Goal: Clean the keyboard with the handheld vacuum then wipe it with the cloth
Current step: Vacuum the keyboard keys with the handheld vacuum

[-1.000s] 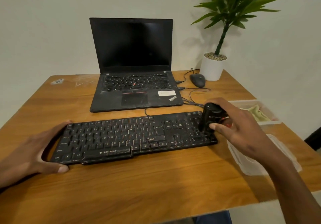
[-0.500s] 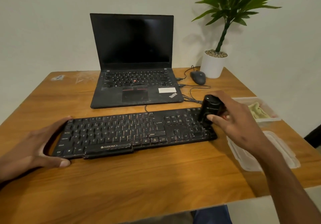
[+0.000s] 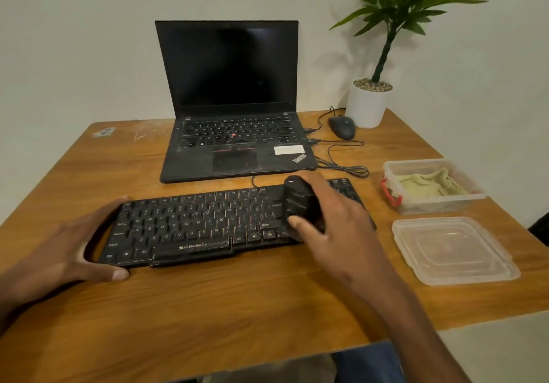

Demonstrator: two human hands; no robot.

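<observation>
While our right hand (image 3: 332, 222) grips the vacuum (image 3: 300, 204) upright on the keyboard (image 3: 190, 228) lying on the counter (image 3: 237, 308), and our left hand (image 3: 74, 249) clasps its end, we should glide slowly row by row.

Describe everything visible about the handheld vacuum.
The handheld vacuum is a small, black, roughly cylindrical unit, plastic by its look, with ridged sides and a rounded top. It stands nearly upright on the right half of the keyboard, its underside hidden. The right hand grips it, thumb across its front.
</observation>
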